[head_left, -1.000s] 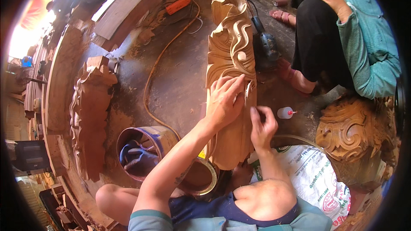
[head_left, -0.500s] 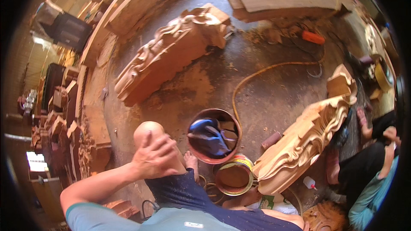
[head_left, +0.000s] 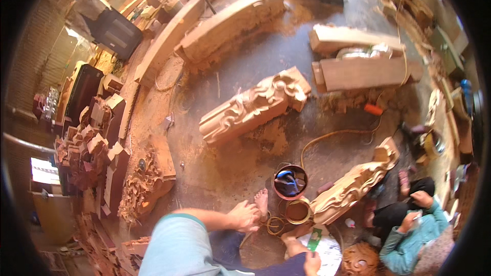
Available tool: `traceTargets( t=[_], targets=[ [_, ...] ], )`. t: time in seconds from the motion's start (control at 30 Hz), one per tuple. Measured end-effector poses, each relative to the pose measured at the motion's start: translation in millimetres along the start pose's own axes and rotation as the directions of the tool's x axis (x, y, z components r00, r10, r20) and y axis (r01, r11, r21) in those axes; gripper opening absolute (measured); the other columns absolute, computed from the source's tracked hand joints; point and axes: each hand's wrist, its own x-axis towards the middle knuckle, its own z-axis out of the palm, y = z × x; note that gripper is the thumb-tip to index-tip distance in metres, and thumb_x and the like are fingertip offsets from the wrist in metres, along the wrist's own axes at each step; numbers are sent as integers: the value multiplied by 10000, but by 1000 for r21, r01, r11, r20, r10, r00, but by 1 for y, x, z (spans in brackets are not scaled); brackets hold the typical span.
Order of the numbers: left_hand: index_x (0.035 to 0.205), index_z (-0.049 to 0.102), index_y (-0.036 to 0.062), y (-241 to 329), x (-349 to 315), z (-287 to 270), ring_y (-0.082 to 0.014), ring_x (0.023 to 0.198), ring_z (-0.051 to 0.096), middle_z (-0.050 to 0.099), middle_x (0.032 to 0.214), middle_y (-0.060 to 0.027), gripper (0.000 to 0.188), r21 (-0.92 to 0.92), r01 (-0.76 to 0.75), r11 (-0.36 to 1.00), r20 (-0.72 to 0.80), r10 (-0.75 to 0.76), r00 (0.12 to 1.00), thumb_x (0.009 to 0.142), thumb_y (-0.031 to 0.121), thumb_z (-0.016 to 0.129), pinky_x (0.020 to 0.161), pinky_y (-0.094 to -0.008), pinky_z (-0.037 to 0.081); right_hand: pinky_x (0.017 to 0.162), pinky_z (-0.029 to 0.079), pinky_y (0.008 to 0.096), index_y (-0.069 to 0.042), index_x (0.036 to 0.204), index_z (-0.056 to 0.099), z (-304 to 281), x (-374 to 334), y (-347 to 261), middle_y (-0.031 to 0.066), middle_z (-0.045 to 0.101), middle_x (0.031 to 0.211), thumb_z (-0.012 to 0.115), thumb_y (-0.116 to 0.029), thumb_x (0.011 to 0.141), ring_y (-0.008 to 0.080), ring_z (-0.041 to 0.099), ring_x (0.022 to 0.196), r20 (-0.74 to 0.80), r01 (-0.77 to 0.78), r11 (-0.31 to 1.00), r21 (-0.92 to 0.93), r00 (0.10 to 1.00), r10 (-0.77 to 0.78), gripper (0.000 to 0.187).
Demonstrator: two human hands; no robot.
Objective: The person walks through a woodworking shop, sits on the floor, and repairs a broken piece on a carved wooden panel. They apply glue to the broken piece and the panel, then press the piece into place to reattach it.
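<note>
My left hand (head_left: pixel 245 217) rests by my bent knee, palm down, its fingers loosely apart with nothing in them. At the lower edge my right hand (head_left: pixel 312 264) is closed beside a green strip (head_left: pixel 314 237), which lies over a white, round-edged thing (head_left: pixel 330 258). Whether the fingers grip the strip's near end is too small to tell. Ahead of my legs stand a reddish bucket (head_left: pixel 290 194) with dark and blue items inside and a smaller yellow-rimmed tin (head_left: pixel 297 211). To their right is a carved wooden piece (head_left: pixel 353 186) with scroll relief.
Another carved block (head_left: pixel 255 105) lies on the floor ahead, with wooden beams (head_left: pixel 365 74) beyond. A yellow hose (head_left: pixel 332 134) runs to an orange tool (head_left: pixel 373 109). A co-worker (head_left: pixel 424 232) sits at the right. Carved offcuts (head_left: pixel 92 153) crowd the left, and a carved round piece (head_left: pixel 359 259) lies nearby.
The view has swung up and left, so more of the far floor shows. My left hand is lower by the knee, and my right hand has come to the green strip.
</note>
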Motion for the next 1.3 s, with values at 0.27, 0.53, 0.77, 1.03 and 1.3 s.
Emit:
traceTargets(
  t=[0.27, 0.53, 0.77, 1.03, 1.3],
  targets=[
    [1186, 686, 75, 135, -87, 29, -396, 1358, 387, 586, 1311, -194, 677, -159, 228, 961, 381, -153, 912, 825, 635, 564, 1044, -638, 287, 906, 505, 405, -44, 1095, 700, -69, -159, -144, 178, 686, 1107, 704, -524, 756, 319, 648, 1050, 478, 494, 868, 46, 752, -453, 587],
    [1036, 731, 43, 58, -161, 2, -357, 1010, 664, 699, 1049, -202, 654, -890, 266, 371, -126, -759, 638, 855, 644, 547, 909, -422, 506, 781, 535, 357, -37, 997, 733, -208, -108, -180, 148, 729, 926, 712, -319, 781, 243, 703, 852, 105, 494, 861, 118, 856, -506, 356],
    [1067, 731, 80, -104, -305, 70, -337, 1045, 658, 698, 1066, -178, 590, -938, 312, 154, 6, -889, 458, 857, 605, 566, 925, -403, 502, 414, 468, 318, -2, 925, 671, -240, -100, -230, 92, 651, 692, 691, -141, 812, 201, 613, 490, 30, 17, 930, 367, 999, -31, 180],
    [1076, 716, 53, -241, -454, 45, -321, 1066, 652, 684, 1099, -195, 531, -897, 441, 29, 130, -937, 326, 859, 528, 620, 903, -410, 504, 621, 529, 327, 2, 1049, 680, -107, -194, -406, 123, 692, 828, 687, -176, 861, 209, 659, 713, 297, 176, 877, 448, 896, -331, 259],
    [1101, 694, -2, -303, -415, 35, -272, 1015, 677, 705, 1063, -201, 504, -999, -13, -43, 39, -977, 211, 866, 444, 681, 889, -357, 503, 585, 545, 321, 29, 1162, 634, -71, -169, -601, 171, 709, 933, 719, -171, 821, 175, 683, 700, 160, 521, 844, 128, 829, -536, 404]
  ],
)
